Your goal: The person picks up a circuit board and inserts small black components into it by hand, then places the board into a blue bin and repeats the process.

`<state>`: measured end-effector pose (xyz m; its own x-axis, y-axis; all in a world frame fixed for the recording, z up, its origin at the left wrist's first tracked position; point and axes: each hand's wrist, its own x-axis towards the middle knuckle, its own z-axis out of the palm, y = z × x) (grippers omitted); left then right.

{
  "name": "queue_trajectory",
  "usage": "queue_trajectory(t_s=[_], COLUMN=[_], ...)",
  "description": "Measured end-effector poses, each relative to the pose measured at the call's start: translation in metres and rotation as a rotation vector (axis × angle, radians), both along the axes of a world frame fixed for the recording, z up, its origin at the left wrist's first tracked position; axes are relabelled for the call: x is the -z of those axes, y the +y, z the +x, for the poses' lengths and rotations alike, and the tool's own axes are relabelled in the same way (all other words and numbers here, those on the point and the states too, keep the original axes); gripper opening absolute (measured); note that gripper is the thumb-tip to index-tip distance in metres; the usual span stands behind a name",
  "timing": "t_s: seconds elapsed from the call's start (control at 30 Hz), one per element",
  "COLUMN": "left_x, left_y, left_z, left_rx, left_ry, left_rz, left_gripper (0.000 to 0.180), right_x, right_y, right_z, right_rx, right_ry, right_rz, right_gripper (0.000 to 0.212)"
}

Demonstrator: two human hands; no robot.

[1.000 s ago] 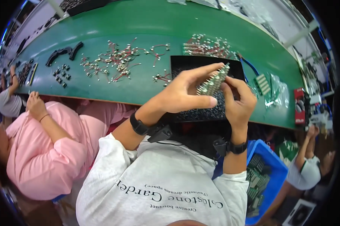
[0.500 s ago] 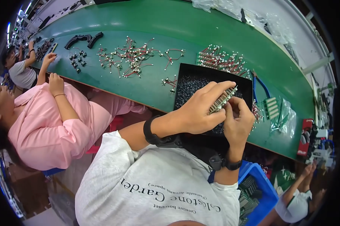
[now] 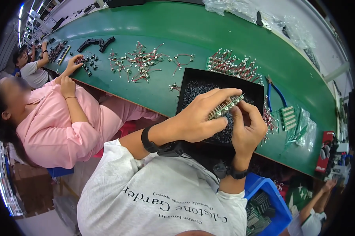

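My left hand (image 3: 199, 116) is closed around a small green circuit-board panel (image 3: 224, 109) with a row of pin-like parts along it, fingers on its upper edge and thumb below. At the panel's right end, my right hand (image 3: 248, 128) is pinched, thumb and forefinger against the board; whatever lies between those fingertips is hidden. Both hands are above a black open box (image 3: 256, 91), which holds a heap of tiny dark pieces (image 3: 199, 89).
Behind the box lie boards with red wires (image 3: 234, 65). Blue-handled pliers (image 3: 278, 92), another board panel (image 3: 289, 118) and clear plastic bags (image 3: 306, 131) sit right. Loose red-wired parts (image 3: 140, 63) spread left, near a person in pink (image 3: 63, 129). A blue bin (image 3: 278, 218) of boards stands low right.
My left hand and the panel have shifted slightly left and tilted flatter. My right hand stays at the panel's end. The neighbour in pink has lowered a hand toward the small black parts.
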<state>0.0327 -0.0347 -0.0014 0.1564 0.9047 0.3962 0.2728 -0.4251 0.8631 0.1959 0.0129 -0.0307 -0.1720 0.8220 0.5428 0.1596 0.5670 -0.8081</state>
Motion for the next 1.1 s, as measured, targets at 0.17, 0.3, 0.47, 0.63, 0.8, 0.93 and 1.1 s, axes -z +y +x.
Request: queue_trajectory(t_s=[0.17,0.3,0.47,0.63,0.8,0.93,1.1], left_x=[0.004,0.007,0.011,0.003,-0.001,0.007,0.015], left_y=[-0.005,-0.005,-0.006,-0.011,-0.016,-0.016,-0.017], left_z=[0.006,0.011,0.012,0.006,-0.001,-0.001,-0.005], left_rx=[-0.090,-0.117,-0.111,-0.019,0.069,0.033,0.072], left_ry=[0.039,0.040,0.041,-0.155,-0.442,-0.348,-0.462], left_rz=[-0.041,-0.042,0.021,-0.143,-0.395,-0.296,-0.304], left_gripper=[0.070,0.068,0.066,0.064,0.061,0.060,0.053], right_x=[-0.003,-0.004,0.009,0.011,0.009,0.011,0.013], right_y=[-0.009,-0.012,-0.010,-0.014,-0.017,-0.018,-0.025], right_z=[-0.006,-0.007,-0.001,0.002,-0.008,-0.011,-0.010], right_rx=[0.116,0.099,-0.041,-0.119,-0.173,-0.116,-0.071], right_ry=[-0.130,-0.081,0.082,0.129,0.194,0.142,0.023], right_rz=[-0.021,-0.086,-0.238,-0.386,-0.403,-0.390,-0.292], right_gripper=[0.011,0.007,0.009,0.012,0.011,0.009,0.006])
